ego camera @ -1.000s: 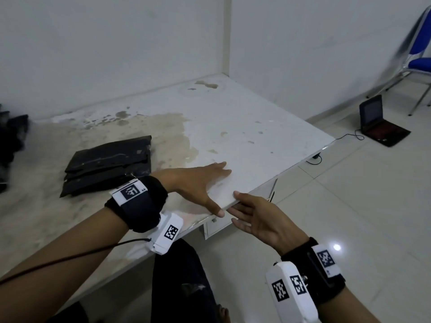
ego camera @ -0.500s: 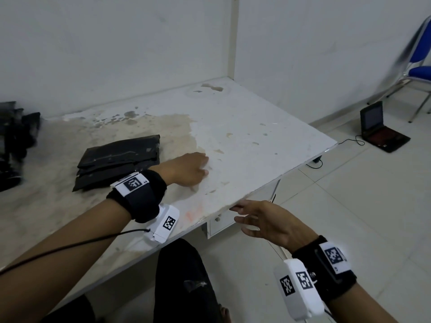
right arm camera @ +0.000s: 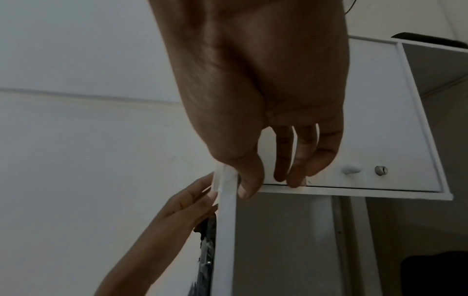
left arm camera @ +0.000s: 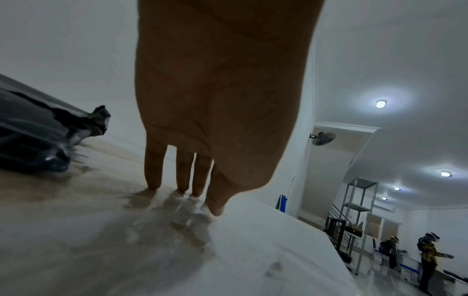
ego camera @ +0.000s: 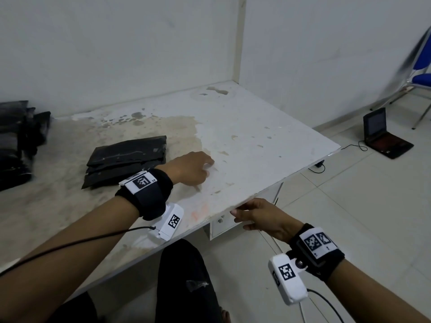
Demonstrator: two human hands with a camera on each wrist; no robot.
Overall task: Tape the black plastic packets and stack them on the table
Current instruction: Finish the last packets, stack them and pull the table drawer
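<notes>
A low stack of flat black plastic packets lies on the stained white table, left of centre; its crumpled end shows in the left wrist view. My left hand is just right of the stack, fingers straight and fingertips pressed on the bare tabletop, holding nothing. My right hand is at the table's front edge, thumb on the edge and fingers under it. In the right wrist view its thumb and fingers pinch a whitish tape strip stuck at that edge.
More black packets are piled at the far left by the wall. A small drawer with a knob sits under the edge below my right hand. On the floor to the right stand an open laptop and a blue chair.
My left hand drew back from the front edge, where it met the right hand, to the tabletop beside the packet stack. The right hand stayed at the edge.
</notes>
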